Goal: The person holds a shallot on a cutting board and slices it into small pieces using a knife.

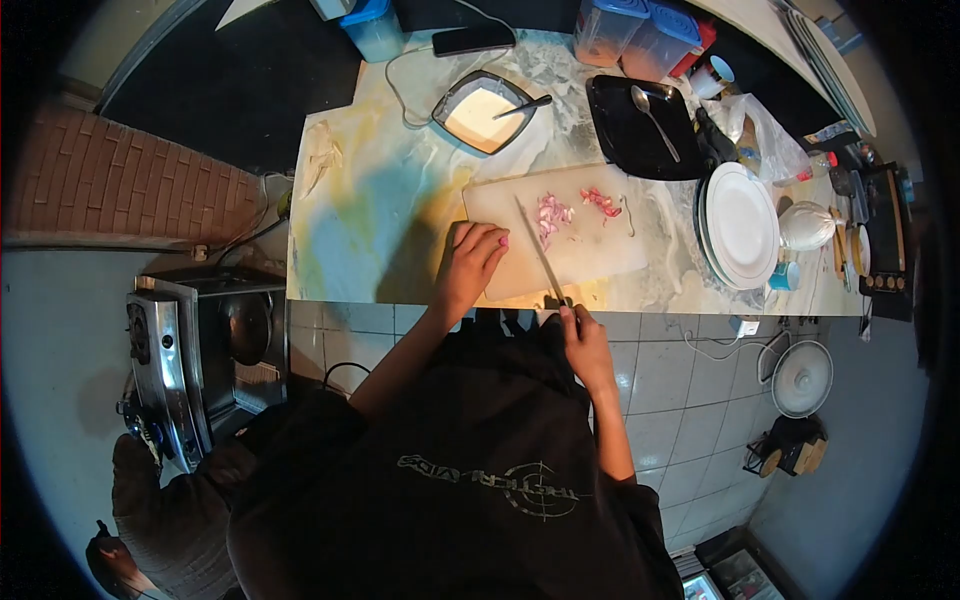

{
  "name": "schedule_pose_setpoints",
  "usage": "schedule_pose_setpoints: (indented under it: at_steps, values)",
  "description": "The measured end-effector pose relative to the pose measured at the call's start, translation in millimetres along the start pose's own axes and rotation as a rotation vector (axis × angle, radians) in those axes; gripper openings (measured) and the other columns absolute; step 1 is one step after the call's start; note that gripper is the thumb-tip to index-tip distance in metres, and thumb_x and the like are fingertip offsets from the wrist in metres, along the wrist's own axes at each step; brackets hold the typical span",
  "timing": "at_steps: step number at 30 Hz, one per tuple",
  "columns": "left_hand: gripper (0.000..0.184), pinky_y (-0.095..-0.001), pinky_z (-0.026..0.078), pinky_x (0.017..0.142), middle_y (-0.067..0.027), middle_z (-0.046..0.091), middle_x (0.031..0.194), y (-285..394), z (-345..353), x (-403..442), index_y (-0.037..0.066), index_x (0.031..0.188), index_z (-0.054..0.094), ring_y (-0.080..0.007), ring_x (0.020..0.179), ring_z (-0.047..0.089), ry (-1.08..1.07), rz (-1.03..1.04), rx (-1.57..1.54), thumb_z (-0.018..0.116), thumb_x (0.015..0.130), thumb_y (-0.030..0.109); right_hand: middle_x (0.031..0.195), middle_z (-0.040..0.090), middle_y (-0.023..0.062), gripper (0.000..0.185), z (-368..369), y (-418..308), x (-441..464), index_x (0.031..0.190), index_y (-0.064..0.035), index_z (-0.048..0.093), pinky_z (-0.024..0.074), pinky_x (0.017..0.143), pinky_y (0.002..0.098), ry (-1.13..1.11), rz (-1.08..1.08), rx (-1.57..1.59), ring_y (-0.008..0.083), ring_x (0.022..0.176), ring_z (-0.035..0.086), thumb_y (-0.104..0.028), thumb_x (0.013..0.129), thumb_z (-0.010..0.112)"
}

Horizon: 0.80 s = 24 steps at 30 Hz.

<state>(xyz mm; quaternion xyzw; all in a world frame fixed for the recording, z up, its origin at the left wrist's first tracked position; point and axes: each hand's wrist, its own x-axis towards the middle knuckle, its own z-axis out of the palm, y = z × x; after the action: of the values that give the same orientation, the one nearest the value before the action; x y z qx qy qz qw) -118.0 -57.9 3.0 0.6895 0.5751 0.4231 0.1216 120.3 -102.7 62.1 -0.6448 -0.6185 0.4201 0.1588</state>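
Observation:
My right hand [587, 348] is closed round the handle of a long kitchen knife [540, 246], whose blade points away from me over the white cutting board [600, 255]. Bent fingers of my left hand [476, 262] rest at the board's left side, on a small pink piece of onion [504, 241]. Just right of the blade lies a heap of chopped onion [554, 214]. Beyond that is a smaller pile of cut red chili [600, 203], with a thin dark stem [629, 215] near the board's right edge.
Behind the board stand a square bowl of pale batter [478, 115] with a spoon in it and a black tray [620, 130] holding a spoon. Stacked white plates [742, 225] sit to the right. Lidded containers [612, 30] line the back. Another person [185, 530] is at lower left, near a stove [170, 370].

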Motion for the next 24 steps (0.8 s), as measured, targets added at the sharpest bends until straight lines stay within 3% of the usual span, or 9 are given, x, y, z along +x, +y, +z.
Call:
schedule_pose_setpoints:
  at_steps: [8, 19, 21, 24]
  values:
    - [0.024, -0.0394, 0.047, 0.089, -0.0096, 0.063, 0.106, -8.7, -4.8, -8.0, 0.006, 0.107, 0.07, -0.0309, 0.103, 0.058, 0.049, -0.15, -0.036, 0.076, 0.084, 0.008, 0.071, 0.061, 0.0275, 0.041, 26.5, -0.1, -8.0, 0.093, 0.0049, 0.059, 0.0446, 0.059, 0.0494, -0.075, 0.006, 0.064, 0.0474, 0.069, 0.062, -0.035, 0.104, 0.054]
    - [0.023, -0.0399, 0.045, 0.091, -0.0064, 0.066, 0.105, 2.1, -6.6, 4.1, 0.009, 0.109, 0.071, -0.0284, 0.102, 0.058, -0.071, -0.101, 0.077, 0.073, 0.086, 0.012, 0.073, 0.061, 0.0279, 0.042, 25.5, -1.0, -10.9, 0.091, 0.004, 0.057, 0.0448, 0.06, 0.0486, -0.021, 0.023, 0.074, 0.0485, 0.072, 0.062, -0.036, 0.105, 0.053]
    - [0.023, -0.0401, 0.045, 0.091, -0.006, 0.066, 0.104, -0.2, -3.5, 6.0, 0.009, 0.11, 0.071, -0.0283, 0.103, 0.058, -0.087, -0.111, 0.06, 0.072, 0.087, 0.013, 0.06, 0.051, 0.0185, 0.043, 26.9, 3.6, -10.9, 0.09, 0.0037, 0.056, 0.0378, 0.054, 0.0417, -0.002, -0.003, 0.094, 0.0275, 0.053, 0.046, -0.036, 0.106, 0.051]
    - [0.023, -0.0406, 0.044, 0.093, -0.0064, 0.065, 0.106, 0.1, 1.0, 6.4, 0.009, 0.11, 0.071, -0.0285, 0.104, 0.058, -0.101, -0.107, -0.015, 0.073, 0.087, 0.015, 0.06, 0.051, 0.0175, 0.043, 28.4, 10.2, -12.4, 0.09, 0.0036, 0.056, 0.0377, 0.054, 0.0409, 0.004, 0.002, 0.091, 0.0258, 0.053, 0.046, -0.035, 0.106, 0.051]
